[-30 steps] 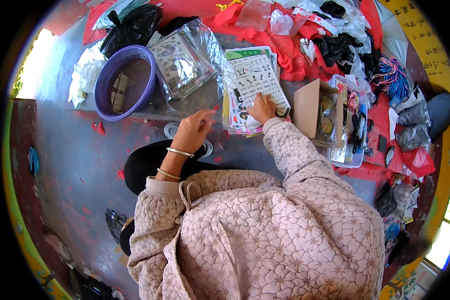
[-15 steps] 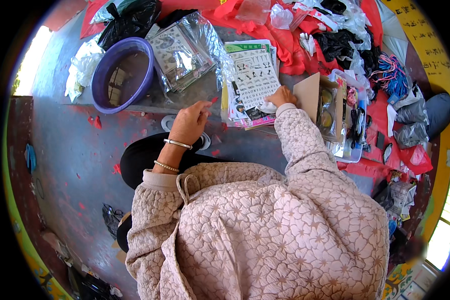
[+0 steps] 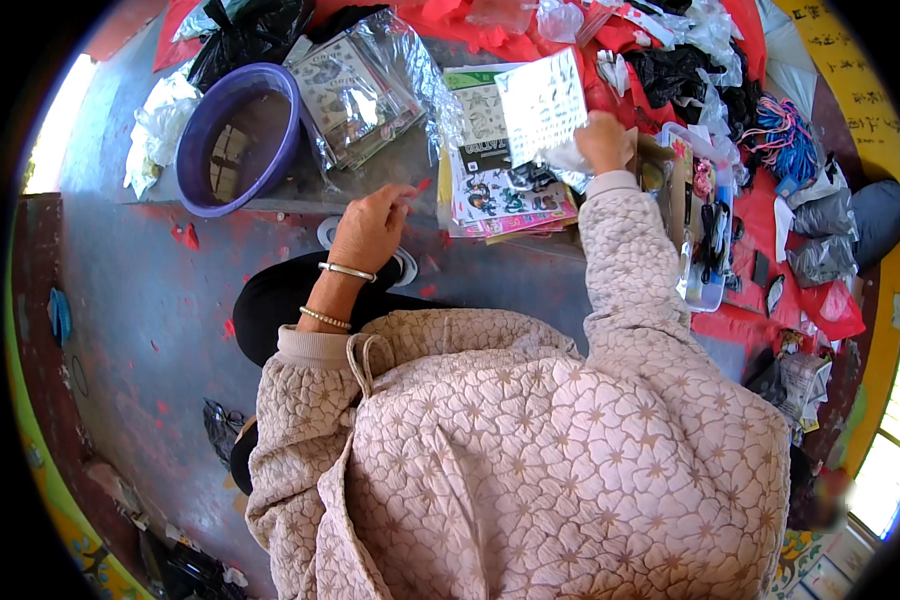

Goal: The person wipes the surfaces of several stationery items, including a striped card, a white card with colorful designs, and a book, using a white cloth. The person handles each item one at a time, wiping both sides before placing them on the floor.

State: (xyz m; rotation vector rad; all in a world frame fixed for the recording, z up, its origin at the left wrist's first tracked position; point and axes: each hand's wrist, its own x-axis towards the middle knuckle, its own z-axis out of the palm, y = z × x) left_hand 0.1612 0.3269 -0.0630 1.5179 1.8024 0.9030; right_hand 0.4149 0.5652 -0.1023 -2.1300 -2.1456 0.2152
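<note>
My right hand (image 3: 602,143) grips a white sticker sheet (image 3: 542,105) with rows of small black figures by its right edge. The sheet is raised and tilted over a stack of printed sheets (image 3: 482,115). Under this hand is some crumpled whitish material (image 3: 568,157); I cannot tell whether the fingers hold it too. In front of the stack's left side, my left hand (image 3: 370,228) hovers with its fingers loosely bent and partly apart. A small red scrap (image 3: 423,185) shows by its fingertips, and whether they touch it is unclear.
A purple basin (image 3: 186,160) with water stands left on the raised ledge, beside plastic-wrapped printed sheets (image 3: 355,95). At right are a cardboard box (image 3: 652,150) and a clear plastic bin (image 3: 708,292) of small goods. Bags and a blue-pink cord bundle (image 3: 785,135) lie beyond on red cloth.
My right hand has lifted the sticker sheet off the stack and moved it up and to the right, uncovering green and black printed sheets. My left hand has stayed nearly in place.
</note>
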